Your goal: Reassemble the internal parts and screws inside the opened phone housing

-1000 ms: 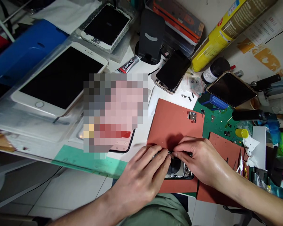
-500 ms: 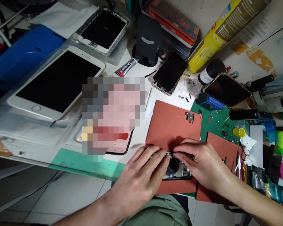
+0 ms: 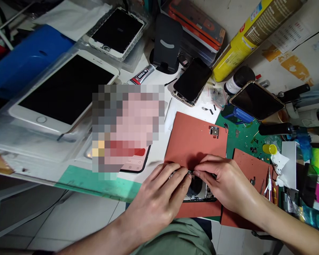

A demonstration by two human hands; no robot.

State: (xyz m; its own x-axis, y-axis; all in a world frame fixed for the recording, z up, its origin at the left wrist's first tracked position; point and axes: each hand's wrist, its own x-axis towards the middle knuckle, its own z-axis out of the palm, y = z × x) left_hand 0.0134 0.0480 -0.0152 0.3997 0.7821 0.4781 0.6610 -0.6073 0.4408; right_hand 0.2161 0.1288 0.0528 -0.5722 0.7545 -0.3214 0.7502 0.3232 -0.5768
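An opened phone housing [image 3: 202, 193] lies on the reddish-brown mat [image 3: 195, 141], its inner parts facing up. My left hand [image 3: 162, 194] covers the left part of the housing, fingers bent and close together, gripping it. From the right, my right hand [image 3: 220, 177] reaches to the housing's upper edge, thumb and forefinger pinched there. Whatever small part may be between those fingertips is too small to make out. A small metal part [image 3: 214, 131] sits near the mat's upper right corner.
To the left are a white phone screen [image 3: 66, 92] and a lit phone [image 3: 138, 163], partly blurred out. Farther back stand a black stand [image 3: 167, 42] and a yellow can [image 3: 244, 39]. Tweezers [image 3: 269, 186] and a second mat [image 3: 244, 194] are at the right.
My right hand's thumb and fingertips have shifted very slightly left along the housing's upper edge. The left hand stays in place.
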